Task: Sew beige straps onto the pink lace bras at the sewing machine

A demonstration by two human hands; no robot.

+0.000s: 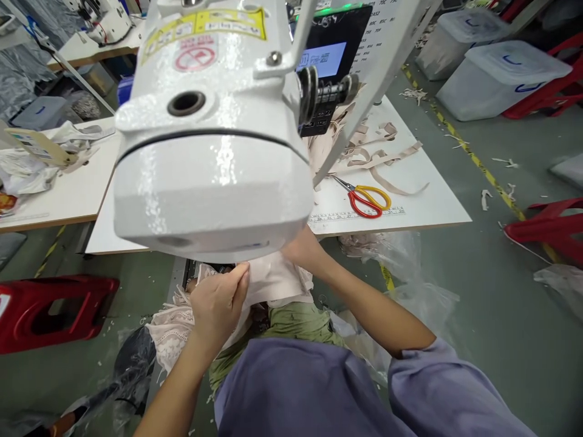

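Observation:
A white sewing machine head (214, 188) fills the upper middle of the view and hides its needle area. Below its front, my left hand (218, 300) pinches the edge of a pale beige fabric piece (273, 279) between thumb and fingers. My right hand (303, 249) reaches to the far right side of the same fabric, its fingers hidden behind the machine head. Beige lace fabric (170, 328) hangs down to the left of my left hand.
Scissors (368, 200) with red and yellow handles lie by a ruler strip (392, 211) on the white table (437, 206). Beige strips (387, 158) are heaped behind them. A control panel (334, 54) stands beyond. Red stools (59, 309) and plastic bins (501, 76) stand around.

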